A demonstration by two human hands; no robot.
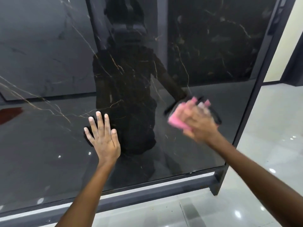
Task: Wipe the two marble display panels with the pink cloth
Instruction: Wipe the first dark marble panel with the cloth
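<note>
Centrally, 1 black marble panel (54, 145), gold-veined and glossy, filled most of the frame, set in a dark metal frame (216, 182) over pale floor tiles (270, 128) at lower right. Left hand (102, 136): flat against the panel at center, fingers straight and spread. Right hand (197, 121): blurred, right of center, pressing the folded pink cloth (177, 122) onto the panel; exact finger grip could not be told.

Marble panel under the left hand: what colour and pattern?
Glossy black marble panel with thin pale gold veins; head view.
</note>
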